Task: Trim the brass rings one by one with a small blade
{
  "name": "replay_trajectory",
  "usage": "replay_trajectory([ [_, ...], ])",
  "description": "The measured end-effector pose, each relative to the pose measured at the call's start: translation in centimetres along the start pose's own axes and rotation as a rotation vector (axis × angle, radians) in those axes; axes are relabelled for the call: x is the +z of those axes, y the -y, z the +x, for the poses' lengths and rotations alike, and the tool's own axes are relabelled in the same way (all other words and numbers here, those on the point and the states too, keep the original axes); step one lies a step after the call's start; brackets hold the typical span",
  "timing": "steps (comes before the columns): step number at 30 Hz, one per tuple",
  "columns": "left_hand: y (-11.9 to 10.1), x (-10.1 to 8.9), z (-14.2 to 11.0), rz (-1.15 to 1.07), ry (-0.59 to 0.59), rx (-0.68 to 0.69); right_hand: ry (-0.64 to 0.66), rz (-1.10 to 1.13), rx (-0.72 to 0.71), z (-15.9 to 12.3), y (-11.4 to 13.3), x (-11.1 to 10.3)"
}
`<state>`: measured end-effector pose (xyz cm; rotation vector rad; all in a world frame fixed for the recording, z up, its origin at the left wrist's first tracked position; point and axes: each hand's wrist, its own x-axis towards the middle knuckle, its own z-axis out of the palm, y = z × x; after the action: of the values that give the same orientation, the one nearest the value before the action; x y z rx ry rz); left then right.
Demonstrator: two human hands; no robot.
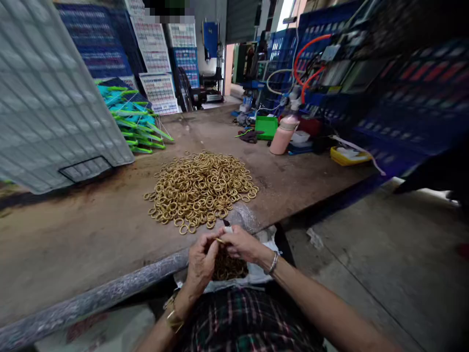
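A big heap of small brass rings (201, 189) lies on the worn brown table (84, 234). Close to the table's near edge, my left hand (201, 261) and my right hand (240, 243) meet over my lap. Both are closed in a pinch on one brass ring (220, 240) between them. The right hand also grips a small dark-tipped tool (227, 226) that pokes up above its fingers. Below the hands, a white bag (256, 274) in my lap holds more brass rings (229, 268).
A large grey plastic crate (47, 98) leans at the left. Green hangers (137, 124) are piled behind it. A pink bottle (283, 135), a green tray (266, 127) and a yellow tray (348, 156) sit at the table's right. Stacked blue and white crates (157, 54) stand behind.
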<state>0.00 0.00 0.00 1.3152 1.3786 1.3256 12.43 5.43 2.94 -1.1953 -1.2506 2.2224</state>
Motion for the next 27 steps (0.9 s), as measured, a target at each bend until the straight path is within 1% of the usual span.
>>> replay_trajectory([
  [6,-0.1,-0.7,0.0,0.269,-0.092,0.067,-0.36,-0.397,-0.395,-0.3,-0.5,-0.3],
  [8,-0.3,-0.9,0.0,0.333,-0.093,0.099,-0.392,-0.502,-0.477,-0.6,-0.4,-0.1],
  [10,-0.6,-0.9,0.0,0.34,-0.076,0.115,-0.378,-0.586,-0.53,-0.8,-0.2,0.2],
  [12,-0.9,-0.8,0.1,0.301,-0.074,0.104,-0.371,-0.632,-0.541,-0.7,-0.1,0.6],
  [14,-1.3,-0.6,0.2,0.206,-0.063,0.035,-0.374,-0.629,-0.512,-0.6,0.1,0.8],
  [19,-1.7,-0.3,-0.1,-0.173,0.082,-0.298,-0.336,-0.592,-0.494,-0.4,0.1,0.7],
  [21,-1.7,-0.3,-0.3,-0.281,0.121,-0.391,-0.308,-0.576,-0.486,-0.4,0.0,0.6],
  [24,-1.6,-0.4,-0.5,-0.368,0.149,-0.441,-0.253,-0.533,-0.477,-0.2,-0.1,0.3],
  [25,-1.6,-0.4,-0.5,-0.383,0.155,-0.44,-0.255,-0.513,-0.471,-0.2,-0.2,0.1],
  [27,-1.8,-0.5,-0.5,-0.4,0.155,-0.439,-0.309,-0.498,-0.454,-0.1,-0.3,-0.1],
])
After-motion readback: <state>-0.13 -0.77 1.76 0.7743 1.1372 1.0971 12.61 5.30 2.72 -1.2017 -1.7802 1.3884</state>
